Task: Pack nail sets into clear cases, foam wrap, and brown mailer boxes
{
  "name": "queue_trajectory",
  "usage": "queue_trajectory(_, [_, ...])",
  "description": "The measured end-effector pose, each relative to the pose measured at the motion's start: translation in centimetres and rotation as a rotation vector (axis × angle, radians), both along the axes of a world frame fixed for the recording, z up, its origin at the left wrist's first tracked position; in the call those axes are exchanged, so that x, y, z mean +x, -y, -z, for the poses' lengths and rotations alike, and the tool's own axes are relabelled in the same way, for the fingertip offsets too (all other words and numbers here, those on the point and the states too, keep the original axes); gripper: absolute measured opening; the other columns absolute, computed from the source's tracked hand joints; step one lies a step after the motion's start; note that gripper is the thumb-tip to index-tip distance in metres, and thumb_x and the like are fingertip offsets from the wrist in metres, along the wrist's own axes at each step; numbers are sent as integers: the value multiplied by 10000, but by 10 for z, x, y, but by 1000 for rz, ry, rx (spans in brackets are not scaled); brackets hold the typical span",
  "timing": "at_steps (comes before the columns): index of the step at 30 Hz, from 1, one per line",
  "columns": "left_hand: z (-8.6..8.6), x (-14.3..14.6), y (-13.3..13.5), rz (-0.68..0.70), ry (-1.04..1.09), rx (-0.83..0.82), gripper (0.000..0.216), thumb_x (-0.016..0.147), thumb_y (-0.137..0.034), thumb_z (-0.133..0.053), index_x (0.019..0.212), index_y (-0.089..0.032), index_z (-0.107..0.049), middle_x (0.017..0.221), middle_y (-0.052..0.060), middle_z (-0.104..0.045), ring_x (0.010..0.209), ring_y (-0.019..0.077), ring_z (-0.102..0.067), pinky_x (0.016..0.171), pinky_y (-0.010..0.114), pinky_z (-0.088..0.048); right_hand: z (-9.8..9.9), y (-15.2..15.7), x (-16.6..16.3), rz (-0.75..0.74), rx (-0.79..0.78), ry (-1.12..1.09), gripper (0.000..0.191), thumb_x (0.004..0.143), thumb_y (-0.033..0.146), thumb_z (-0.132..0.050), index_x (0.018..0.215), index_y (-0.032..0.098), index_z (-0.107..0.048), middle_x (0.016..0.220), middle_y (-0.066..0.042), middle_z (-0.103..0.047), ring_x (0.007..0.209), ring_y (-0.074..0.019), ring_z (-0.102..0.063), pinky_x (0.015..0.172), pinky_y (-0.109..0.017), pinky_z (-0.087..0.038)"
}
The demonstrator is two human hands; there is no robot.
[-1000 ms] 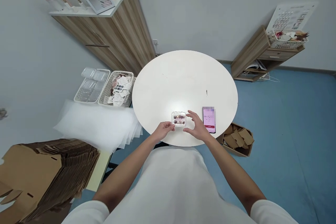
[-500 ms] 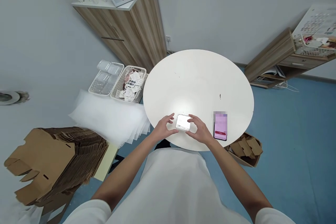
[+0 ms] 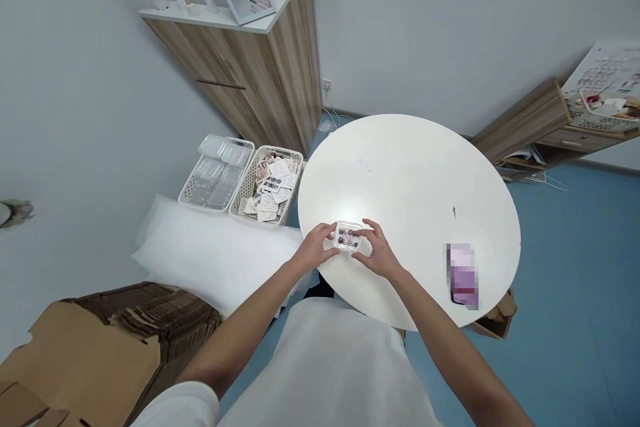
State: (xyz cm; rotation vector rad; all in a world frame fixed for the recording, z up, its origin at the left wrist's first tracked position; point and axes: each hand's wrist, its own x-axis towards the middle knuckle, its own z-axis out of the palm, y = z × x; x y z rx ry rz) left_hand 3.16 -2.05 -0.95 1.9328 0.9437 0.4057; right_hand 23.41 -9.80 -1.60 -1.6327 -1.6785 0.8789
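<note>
A small clear plastic box (image 3: 348,237) is at the near left part of the round white table (image 3: 410,167). Two rows of dark and pinkish oval pieces, like false nails, show inside it. My left hand (image 3: 315,247) grips its left edge between thumb and fingers. At the opposite edge, my right hand (image 3: 379,251) has its fingers on top and its thumb by the near corner. Whether the box is lifted off the tabletop I cannot tell.
A phone (image 3: 463,277) lies to the right on the table. At left are a basket of clear boxes (image 3: 215,173), a basket of printed cards (image 3: 270,187), white foam sheets (image 3: 215,253) and stacked cardboard (image 3: 90,353). A cabinet (image 3: 260,73) stands behind.
My left hand has closed in on the box's left edge. The oval pieces now show where the box top looked blank white. The view has shifted, moving the table rightward in the picture.
</note>
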Motion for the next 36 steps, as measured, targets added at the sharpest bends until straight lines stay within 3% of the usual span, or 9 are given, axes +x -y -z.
queue_trajectory(9, [47, -25, -77, -151, -137, -14, 622, 696, -170, -585, 1278, -217, -371, 1103, 76, -445, 854, 164, -539, 831, 332, -442, 43, -94, -53, 38, -78, 107, 462, 686, 211, -600, 1122, 254, -455, 1280, -82, -377, 1167, -256, -391, 915, -436, -393])
queue_trajectory(14, [67, -26, -98, -182, -199, -20, 611, 693, -165, -570, 1270, -202, -374, 1095, 85, -439, 854, 180, -538, 792, 330, -449, 65, -123, -63, 45, -135, 157, 493, 657, 159, -606, 1121, 234, -458, 1276, -84, -382, 1159, -268, -382, 922, -446, -382])
queue_trajectory(26, [93, -26, -95, -212, -147, 11, 632, 709, -196, -544, 1303, -205, -331, 1077, 86, -454, 1024, 230, -466, 863, 365, -406, 79, -122, -67, 64, -176, 140, 558, 657, 116, -556, 1186, 205, -405, 1342, -110, -282, 1227, -266, -305, 958, -445, -354])
queue_trajectory(36, [89, -28, -88, -240, -100, -51, 856, 675, -197, -590, 1377, -210, -101, 1185, 115, -397, 1048, 236, -466, 884, 389, -391, 78, -112, -67, 66, -179, 108, 753, 669, 146, -555, 1332, 226, -207, 1370, -106, -230, 1287, -258, -204, 999, -448, -324])
